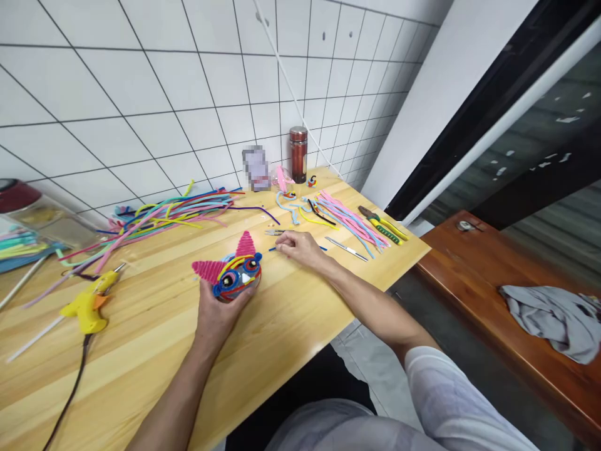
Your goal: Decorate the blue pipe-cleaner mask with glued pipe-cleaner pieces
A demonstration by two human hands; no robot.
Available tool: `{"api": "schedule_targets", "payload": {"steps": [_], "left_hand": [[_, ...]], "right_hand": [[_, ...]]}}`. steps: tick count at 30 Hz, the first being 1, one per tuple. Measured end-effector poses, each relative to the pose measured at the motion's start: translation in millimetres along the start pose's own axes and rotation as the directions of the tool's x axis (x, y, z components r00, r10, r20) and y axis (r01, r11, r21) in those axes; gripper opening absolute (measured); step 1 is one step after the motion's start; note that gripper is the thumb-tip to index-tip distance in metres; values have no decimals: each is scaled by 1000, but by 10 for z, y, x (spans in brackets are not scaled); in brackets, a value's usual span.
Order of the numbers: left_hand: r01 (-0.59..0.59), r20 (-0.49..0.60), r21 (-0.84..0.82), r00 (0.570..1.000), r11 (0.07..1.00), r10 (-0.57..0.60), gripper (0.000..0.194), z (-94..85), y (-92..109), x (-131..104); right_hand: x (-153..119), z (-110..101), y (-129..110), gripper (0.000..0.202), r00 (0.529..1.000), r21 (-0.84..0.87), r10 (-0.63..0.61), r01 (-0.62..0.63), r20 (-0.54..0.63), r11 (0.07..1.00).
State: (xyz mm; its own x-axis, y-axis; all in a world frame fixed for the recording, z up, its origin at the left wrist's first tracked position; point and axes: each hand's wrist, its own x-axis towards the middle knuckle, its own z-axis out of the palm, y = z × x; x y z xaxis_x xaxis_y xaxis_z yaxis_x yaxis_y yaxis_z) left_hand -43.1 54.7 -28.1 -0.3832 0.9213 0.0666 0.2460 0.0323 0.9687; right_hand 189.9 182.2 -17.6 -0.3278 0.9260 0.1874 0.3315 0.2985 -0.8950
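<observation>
My left hand [220, 316] is wrapped round an animal head made of pipe cleaners [238, 275], with pink pointed ears, round blue-ringed eyes and yellow and red bands. It is held just above the table and faces me. To its right, my right hand [300, 248] is closed, thumb and fingers pinched together low over the table, on a dark blue pipe cleaner [323, 248] whose ends show at either side of the hand. Small thread snips [274, 232] lie just beyond the fingertips. A craft knife [346, 248] lies to the right of the hand.
A yellow glue gun [89, 304] with a black cord lies at left. Behind it spreads a heap of coloured pipe cleaners [173, 210]. Pink and blue pipe cleaners [350, 219] and green-yellow pliers [384, 225] lie at right. A red flask [298, 156] stands by the tiled wall.
</observation>
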Motion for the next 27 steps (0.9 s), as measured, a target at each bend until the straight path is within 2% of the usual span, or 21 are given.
{"api": "schedule_targets", "payload": {"steps": [2,7,11,14,16,19,21,24,27], "left_hand": [[14,-5,21,1000,1000,-14,81,-5,-2,-6],[14,12,30,1000,999,-14,82,-25,-5,-21],[-21,18,58,1000,998,20,83,-30,-55,-10],[-97,29,2,995,995,96,82,-20,-99,-2],[-120,24,-28,992,992,121,79,-9,-113,-13],[-104,5,0,995,995,104,76,15,-120,-55],[-120,19,-13,993,993,120,76,38,-139,-71],[-168,65,-78,983,983,174,78,64,-200,-49],[-233,58,-46,970,971,235,84,60,-238,-20]], "right_hand": [[-3,20,-1,10,998,-89,-60,59,-11,994],[30,31,11,31,979,-169,-202,195,-24,966],[24,-31,-57,27,972,-161,-222,207,-82,965],[-57,-164,-229,24,969,-157,-232,217,-81,963],[-182,-295,-395,25,966,-136,-250,239,-70,962],[-486,-507,-615,20,956,-92,-253,241,-151,966],[-733,-613,-650,19,952,-61,-230,222,-203,973],[-1103,-644,-487,17,957,-127,-134,104,-256,986],[-1433,-520,-205,18,958,-243,-95,28,-269,970]]}}
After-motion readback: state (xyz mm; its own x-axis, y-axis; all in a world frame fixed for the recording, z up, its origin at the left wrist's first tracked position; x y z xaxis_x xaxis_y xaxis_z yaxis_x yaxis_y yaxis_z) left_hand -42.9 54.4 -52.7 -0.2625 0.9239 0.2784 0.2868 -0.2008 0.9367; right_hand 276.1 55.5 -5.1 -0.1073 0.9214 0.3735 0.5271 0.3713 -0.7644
